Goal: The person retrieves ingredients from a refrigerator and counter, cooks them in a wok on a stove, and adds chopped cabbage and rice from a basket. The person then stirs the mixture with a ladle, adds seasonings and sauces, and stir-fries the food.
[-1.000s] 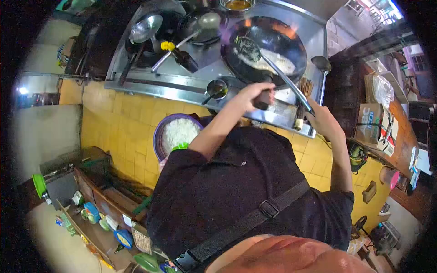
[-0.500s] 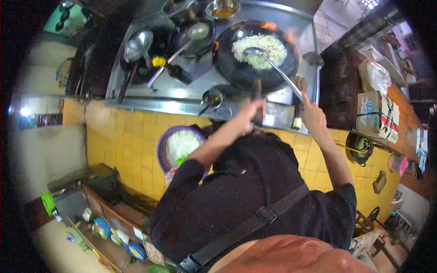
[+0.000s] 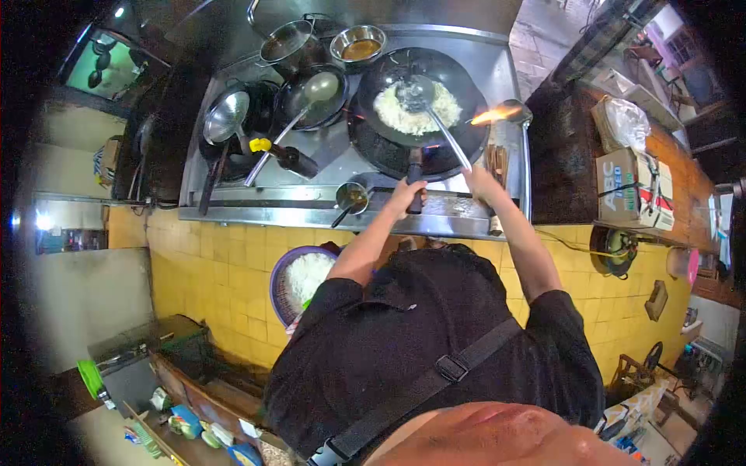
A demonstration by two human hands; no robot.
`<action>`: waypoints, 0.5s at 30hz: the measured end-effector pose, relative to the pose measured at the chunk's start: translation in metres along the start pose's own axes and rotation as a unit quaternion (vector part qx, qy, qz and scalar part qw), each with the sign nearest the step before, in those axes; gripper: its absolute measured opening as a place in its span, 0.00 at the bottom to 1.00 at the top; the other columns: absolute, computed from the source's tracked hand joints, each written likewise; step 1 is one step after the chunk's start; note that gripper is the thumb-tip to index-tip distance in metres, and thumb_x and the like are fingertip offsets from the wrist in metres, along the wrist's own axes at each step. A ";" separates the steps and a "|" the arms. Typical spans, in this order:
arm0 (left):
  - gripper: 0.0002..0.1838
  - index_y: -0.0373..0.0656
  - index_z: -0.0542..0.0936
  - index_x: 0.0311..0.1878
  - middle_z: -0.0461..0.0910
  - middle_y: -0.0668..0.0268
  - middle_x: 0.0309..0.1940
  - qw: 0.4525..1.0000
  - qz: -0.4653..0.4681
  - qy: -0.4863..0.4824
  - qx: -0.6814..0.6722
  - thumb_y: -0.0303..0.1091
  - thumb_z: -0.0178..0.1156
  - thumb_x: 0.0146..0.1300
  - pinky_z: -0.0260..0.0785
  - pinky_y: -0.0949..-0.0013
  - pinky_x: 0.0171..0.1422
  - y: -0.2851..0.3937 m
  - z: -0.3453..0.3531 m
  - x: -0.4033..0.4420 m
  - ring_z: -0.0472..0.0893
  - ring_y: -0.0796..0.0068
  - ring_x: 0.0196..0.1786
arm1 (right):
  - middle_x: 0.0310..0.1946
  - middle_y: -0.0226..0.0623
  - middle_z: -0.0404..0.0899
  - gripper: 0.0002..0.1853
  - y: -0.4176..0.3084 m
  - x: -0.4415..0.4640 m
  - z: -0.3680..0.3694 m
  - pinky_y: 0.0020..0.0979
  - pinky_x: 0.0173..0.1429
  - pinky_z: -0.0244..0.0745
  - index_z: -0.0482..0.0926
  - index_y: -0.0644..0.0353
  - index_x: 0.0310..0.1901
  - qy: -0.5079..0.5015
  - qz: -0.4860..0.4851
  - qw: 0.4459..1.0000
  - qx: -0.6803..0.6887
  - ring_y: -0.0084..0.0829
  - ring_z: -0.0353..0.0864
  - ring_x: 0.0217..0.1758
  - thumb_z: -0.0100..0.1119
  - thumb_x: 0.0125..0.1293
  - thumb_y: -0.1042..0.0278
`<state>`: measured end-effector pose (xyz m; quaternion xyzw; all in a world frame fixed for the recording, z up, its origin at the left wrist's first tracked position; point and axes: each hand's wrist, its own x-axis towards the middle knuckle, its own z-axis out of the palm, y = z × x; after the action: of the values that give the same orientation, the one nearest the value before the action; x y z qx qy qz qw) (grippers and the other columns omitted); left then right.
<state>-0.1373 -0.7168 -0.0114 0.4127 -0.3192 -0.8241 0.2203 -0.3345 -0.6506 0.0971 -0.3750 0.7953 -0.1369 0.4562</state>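
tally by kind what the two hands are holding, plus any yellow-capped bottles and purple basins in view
Wok, in the left hand: 1
Ladle, in the right hand: 1
Yellow-capped bottle: 1
Purple basin: 1
Total: 4

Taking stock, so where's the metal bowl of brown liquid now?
Head view: the metal bowl sits at the stove's back, between the pot, left, and the wok, right.

Black wok (image 3: 452,71), handle toward six o'clock, holds pale rice (image 3: 406,122); metal ladle (image 3: 448,137) in rice, handle toward five o'clock.
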 end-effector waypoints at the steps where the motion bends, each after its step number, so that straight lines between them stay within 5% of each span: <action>1: 0.07 0.41 0.70 0.35 0.69 0.66 0.20 1.000 0.004 -0.006 0.005 0.30 0.58 0.58 0.68 0.67 0.21 0.001 -0.001 0.000 0.71 0.75 0.19 | 0.26 0.60 0.76 0.21 -0.007 0.005 -0.018 0.48 0.41 0.72 0.68 0.72 0.41 -0.001 -0.057 0.995 -0.081 0.59 0.76 0.24 0.41 0.66 0.55; 3: 0.08 0.41 0.70 0.36 0.70 0.66 0.20 1.000 -0.007 0.001 -0.011 0.30 0.59 0.58 0.68 0.67 0.21 -0.002 0.000 0.000 0.72 0.75 0.19 | 0.30 0.61 0.77 0.23 0.000 0.012 -0.030 0.48 0.43 0.71 0.68 0.74 0.39 0.106 -0.139 0.982 -0.066 0.59 0.77 0.31 0.43 0.65 0.54; 6: 0.10 0.41 0.68 0.34 0.71 0.65 0.19 1.000 -0.023 0.000 -0.004 0.30 0.61 0.56 0.69 0.69 0.20 0.011 0.005 -0.003 0.73 0.75 0.18 | 0.32 0.61 0.77 0.22 0.048 0.050 0.011 0.48 0.47 0.70 0.70 0.72 0.39 0.226 -0.139 0.956 -0.122 0.58 0.77 0.38 0.44 0.65 0.54; 7: 0.10 0.41 0.68 0.34 0.71 0.65 0.19 1.000 -0.023 0.005 -0.010 0.30 0.61 0.56 0.69 0.69 0.20 0.010 0.006 -0.007 0.73 0.75 0.18 | 0.32 0.61 0.77 0.22 0.051 0.044 0.012 0.48 0.47 0.70 0.70 0.72 0.39 0.220 -0.141 0.957 -0.126 0.58 0.77 0.38 0.44 0.65 0.54; 9: 0.10 0.40 0.69 0.33 0.72 0.65 0.19 0.998 -0.041 0.037 0.007 0.31 0.61 0.56 0.69 0.69 0.20 0.014 0.014 -0.005 0.73 0.75 0.18 | 0.27 0.60 0.76 0.22 0.043 0.027 -0.001 0.49 0.35 0.71 0.71 0.72 0.38 0.012 -0.054 0.993 -0.108 0.56 0.77 0.33 0.44 0.65 0.54; 11: 0.09 0.39 0.73 0.31 0.74 0.65 0.20 0.991 -0.074 0.082 -0.072 0.33 0.61 0.56 0.70 0.68 0.22 0.036 0.051 -0.039 0.74 0.74 0.18 | 0.27 0.58 0.76 0.20 0.028 -0.035 -0.032 0.48 0.37 0.72 0.70 0.69 0.41 0.066 -0.179 0.953 -0.234 0.55 0.78 0.34 0.44 0.65 0.55; 13: 0.07 0.41 0.73 0.28 0.74 0.65 0.20 0.957 -0.074 -0.021 -0.280 0.32 0.59 0.58 0.71 0.67 0.24 0.054 0.086 -0.074 0.74 0.73 0.20 | 0.27 0.56 0.77 0.18 -0.017 -0.107 -0.064 0.47 0.36 0.72 0.70 0.61 0.47 0.107 -0.103 0.934 -0.324 0.54 0.78 0.32 0.45 0.65 0.56; 15: 0.07 0.41 0.71 0.27 0.73 0.65 0.18 0.920 -0.186 -0.079 -0.335 0.30 0.57 0.59 0.71 0.68 0.25 0.113 0.117 -0.131 0.73 0.74 0.20 | 0.27 0.54 0.77 0.19 -0.030 -0.128 -0.084 0.47 0.39 0.73 0.66 0.59 0.52 0.096 -0.111 0.910 -0.389 0.54 0.78 0.33 0.49 0.61 0.60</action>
<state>-0.1485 -0.6731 0.1924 0.3006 0.0423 -0.9388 0.1624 -0.3513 -0.5889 0.2393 -0.5938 0.7786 0.0979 0.1776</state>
